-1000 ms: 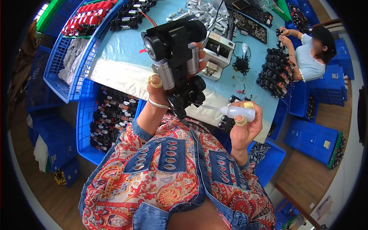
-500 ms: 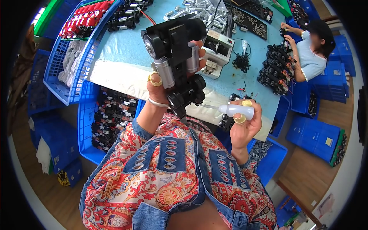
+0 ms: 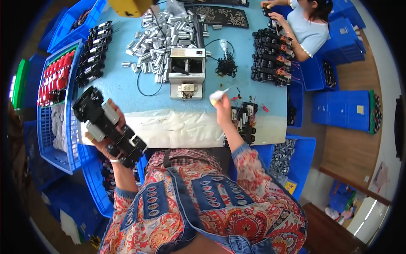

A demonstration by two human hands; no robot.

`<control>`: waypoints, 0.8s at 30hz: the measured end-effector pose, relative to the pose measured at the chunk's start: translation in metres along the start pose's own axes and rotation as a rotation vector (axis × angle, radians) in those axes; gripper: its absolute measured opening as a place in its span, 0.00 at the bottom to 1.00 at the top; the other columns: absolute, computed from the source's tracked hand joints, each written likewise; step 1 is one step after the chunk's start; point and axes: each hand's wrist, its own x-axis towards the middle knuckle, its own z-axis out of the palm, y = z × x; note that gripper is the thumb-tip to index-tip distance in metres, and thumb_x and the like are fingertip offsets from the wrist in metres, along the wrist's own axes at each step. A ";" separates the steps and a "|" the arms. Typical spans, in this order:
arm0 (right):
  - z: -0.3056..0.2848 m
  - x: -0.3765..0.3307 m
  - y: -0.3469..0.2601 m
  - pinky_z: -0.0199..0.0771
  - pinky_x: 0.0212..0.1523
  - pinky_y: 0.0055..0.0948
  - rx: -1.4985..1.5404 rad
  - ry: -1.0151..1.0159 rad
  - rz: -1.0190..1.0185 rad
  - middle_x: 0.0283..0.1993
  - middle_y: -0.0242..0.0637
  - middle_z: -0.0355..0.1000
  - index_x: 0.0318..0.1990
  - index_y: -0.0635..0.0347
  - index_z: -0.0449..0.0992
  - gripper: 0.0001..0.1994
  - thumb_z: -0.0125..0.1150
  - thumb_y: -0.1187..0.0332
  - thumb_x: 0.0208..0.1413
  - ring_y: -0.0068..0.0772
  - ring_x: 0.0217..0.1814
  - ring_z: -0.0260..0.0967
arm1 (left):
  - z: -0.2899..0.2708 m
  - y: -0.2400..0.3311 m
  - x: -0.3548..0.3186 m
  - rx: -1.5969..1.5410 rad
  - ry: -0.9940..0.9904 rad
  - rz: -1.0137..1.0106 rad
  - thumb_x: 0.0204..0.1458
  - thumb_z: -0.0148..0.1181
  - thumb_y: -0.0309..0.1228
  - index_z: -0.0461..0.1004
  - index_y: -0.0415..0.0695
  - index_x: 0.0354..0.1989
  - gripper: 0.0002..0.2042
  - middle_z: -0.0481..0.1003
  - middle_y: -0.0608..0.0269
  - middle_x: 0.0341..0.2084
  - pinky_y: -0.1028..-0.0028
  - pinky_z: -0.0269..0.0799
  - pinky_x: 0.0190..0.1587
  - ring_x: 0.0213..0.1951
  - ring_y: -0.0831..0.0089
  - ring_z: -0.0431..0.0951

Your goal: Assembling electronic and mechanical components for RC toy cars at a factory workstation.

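Note:
My left hand (image 3: 102,147) is wrapped round a black toy-car chassis (image 3: 111,128) with silver cylindrical motors along its sides. It is held tilted, off the table's front left edge. In my right hand (image 3: 224,112) is a small white dropper bottle (image 3: 216,95), gripped in the fingers, its thin tip pointing up and to the right over the table. The bottle and the chassis are well apart. Beside my right wrist, several black chassis parts (image 3: 245,120) with wheels and wires lie at the table's front edge.
A white benchtop machine (image 3: 187,80) stands mid-table, beside a heap of silver motors (image 3: 156,46). Rows of black assemblies (image 3: 270,57) lie at right, near a co-worker (image 3: 311,29). At left is a blue crate (image 3: 76,144) with red parts; a blue bin (image 3: 302,165) stands lower right.
My left hand has carried the chassis down and to the left. The dropper bottle has moved away from it, up and leftward over the table; its tip now points right. The view has shifted too.

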 end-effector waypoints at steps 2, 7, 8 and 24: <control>0.002 0.028 0.024 0.64 0.48 0.35 -0.596 0.027 -0.209 0.45 0.41 0.66 0.47 0.57 0.66 0.20 0.56 0.80 0.42 0.41 0.49 0.62 | 0.000 0.000 -0.003 0.061 0.043 0.017 0.34 0.69 0.48 0.47 0.35 0.60 0.49 0.54 0.43 0.55 0.61 0.59 0.58 0.56 0.53 0.58; 0.005 0.046 0.034 0.63 0.49 0.37 -1.144 -0.037 -0.519 0.43 0.48 0.66 0.43 0.62 0.69 0.20 0.57 0.79 0.36 0.49 0.48 0.62 | 0.002 0.001 -0.005 0.216 0.198 0.154 0.35 0.68 0.46 0.46 0.35 0.60 0.48 0.54 0.43 0.55 0.62 0.61 0.57 0.55 0.54 0.59; -0.002 0.051 0.027 0.64 0.47 0.37 -1.200 0.002 -0.484 0.42 0.48 0.67 0.42 0.62 0.69 0.18 0.58 0.78 0.38 0.49 0.47 0.63 | -0.001 0.001 -0.006 0.235 0.242 0.209 0.36 0.68 0.45 0.46 0.36 0.60 0.47 0.54 0.43 0.55 0.61 0.62 0.56 0.54 0.54 0.59; 0.036 0.005 -0.112 0.69 0.32 0.17 -0.808 -0.166 -0.087 0.32 0.34 0.71 0.40 0.65 0.71 0.08 0.54 0.74 0.53 0.23 0.31 0.70 | -0.004 -0.043 -0.042 0.247 0.361 0.354 0.43 0.57 0.54 0.59 0.39 0.55 0.37 0.68 0.54 0.48 0.66 0.70 0.47 0.44 0.65 0.72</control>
